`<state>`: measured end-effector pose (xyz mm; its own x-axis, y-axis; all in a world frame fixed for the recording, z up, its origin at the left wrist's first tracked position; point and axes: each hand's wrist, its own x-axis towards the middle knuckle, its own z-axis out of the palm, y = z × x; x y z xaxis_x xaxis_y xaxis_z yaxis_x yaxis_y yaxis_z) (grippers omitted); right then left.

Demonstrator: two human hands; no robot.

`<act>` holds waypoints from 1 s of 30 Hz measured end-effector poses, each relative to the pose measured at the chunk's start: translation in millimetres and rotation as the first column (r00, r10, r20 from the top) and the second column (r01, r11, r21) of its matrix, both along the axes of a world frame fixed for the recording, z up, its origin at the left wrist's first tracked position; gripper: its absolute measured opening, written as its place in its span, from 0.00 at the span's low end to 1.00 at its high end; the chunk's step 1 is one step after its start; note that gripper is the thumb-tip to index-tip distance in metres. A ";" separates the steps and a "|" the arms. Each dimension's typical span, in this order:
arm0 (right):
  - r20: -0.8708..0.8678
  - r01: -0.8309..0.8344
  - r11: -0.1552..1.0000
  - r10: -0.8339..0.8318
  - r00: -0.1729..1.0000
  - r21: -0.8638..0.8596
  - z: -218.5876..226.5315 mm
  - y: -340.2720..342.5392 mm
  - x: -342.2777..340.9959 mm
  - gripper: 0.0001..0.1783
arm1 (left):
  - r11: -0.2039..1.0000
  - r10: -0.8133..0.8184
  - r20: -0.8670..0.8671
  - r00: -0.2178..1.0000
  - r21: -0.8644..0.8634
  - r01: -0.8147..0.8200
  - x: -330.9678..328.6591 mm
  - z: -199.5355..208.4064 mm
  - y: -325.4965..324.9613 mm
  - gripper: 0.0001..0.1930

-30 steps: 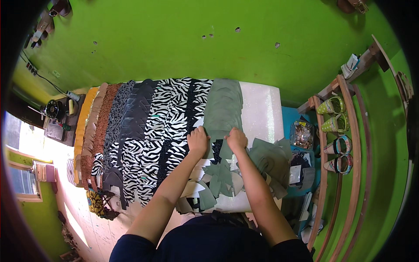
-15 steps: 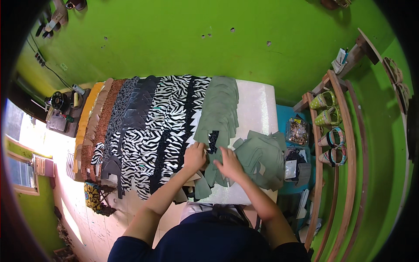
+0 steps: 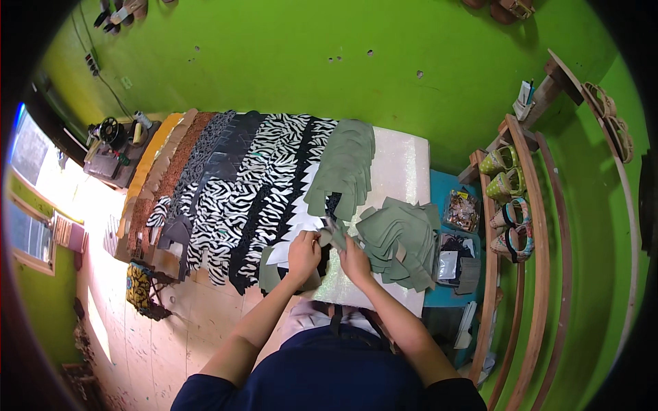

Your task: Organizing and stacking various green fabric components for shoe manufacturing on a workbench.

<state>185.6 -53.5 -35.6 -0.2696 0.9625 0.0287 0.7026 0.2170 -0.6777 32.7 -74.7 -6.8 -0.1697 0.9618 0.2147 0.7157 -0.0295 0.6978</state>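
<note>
Close together over the near part of the sparkly white table [image 3: 404,147], my left hand [image 3: 303,256] and my right hand [image 3: 354,263] are closed on a bent grey-green cut piece [image 3: 334,235] between them. My fingers hide part of it, and whether it is one layer or several I cannot tell. Beyond my hands runs an overlapping row of grey-green cut pieces [image 3: 346,161]. A loose pile of the same pieces [image 3: 397,240] lies to the right of my right hand. White pointed pieces [image 3: 306,214] lie beside my left hand.
Rows of zebra-patterned pieces [image 3: 277,147], brown pieces [image 3: 185,154] and yellow pieces [image 3: 144,175] cover the table's left. At right are a blue surface with a container of small parts [image 3: 462,209] and a wooden rack [image 3: 541,274] holding sandals [image 3: 506,181]. A sewing machine [image 3: 110,133] stands far left.
My right hand's spread fingers have closed, and a grey-green piece is now bent up between both hands. Grey-green pieces that lay under my hands have shifted, baring white table there. The view has tilted slightly.
</note>
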 end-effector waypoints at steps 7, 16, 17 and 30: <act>-0.092 0.126 0.991 -0.122 0.988 0.041 6.7 12.3 16.0 0.22 | 0.999 0.037 0.055 0.998 0.025 -0.038 12.3 -3.9 -33.8 0.09; -0.290 0.112 0.994 -0.113 0.950 -0.018 25.1 -24.0 48.0 0.26 | 1.000 -0.023 0.136 0.990 0.020 0.020 24.1 -1.4 -57.4 0.08; -0.291 0.119 0.993 -0.112 0.950 0.003 24.3 -31.4 54.9 0.25 | 0.999 -0.053 0.156 0.986 0.010 0.052 26.3 0.6 -60.6 0.09; 0.427 -0.095 0.899 -0.108 0.898 0.427 0.3 -108.5 45.7 0.29 | 0.979 -0.175 0.096 0.980 -0.088 0.183 25.3 -8.8 -126.5 0.10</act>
<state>231.4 -161.9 -35.3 -0.3456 0.8827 0.3185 0.9018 0.4063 -0.1473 58.0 -201.3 -15.6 -0.0068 0.9937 0.1115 0.6410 -0.0812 0.7632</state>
